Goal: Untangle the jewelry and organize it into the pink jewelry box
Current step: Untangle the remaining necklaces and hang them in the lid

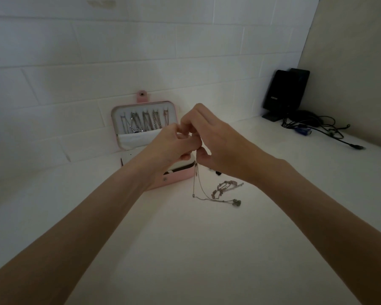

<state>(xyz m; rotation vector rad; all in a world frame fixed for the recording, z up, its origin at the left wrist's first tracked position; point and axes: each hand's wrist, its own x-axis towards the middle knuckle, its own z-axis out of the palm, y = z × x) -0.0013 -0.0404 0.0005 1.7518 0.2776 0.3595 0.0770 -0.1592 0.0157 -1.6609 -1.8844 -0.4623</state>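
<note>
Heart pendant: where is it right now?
In the head view the heart pendant lies on the white table, right of centre, just below the bracelet and right of the pink jewelry box.

Back wall: white painted brick wall (141,51), with horizontal joints.
Right wall: plain beige panel (356,62), meeting the brick in a corner.
Surface: white table (185,249), smooth.
Corner items: black speaker (284,93) stands near the corner, dark cables (321,126) lie beside it.
Light: dim, brightest at the middle of the table.
</note>
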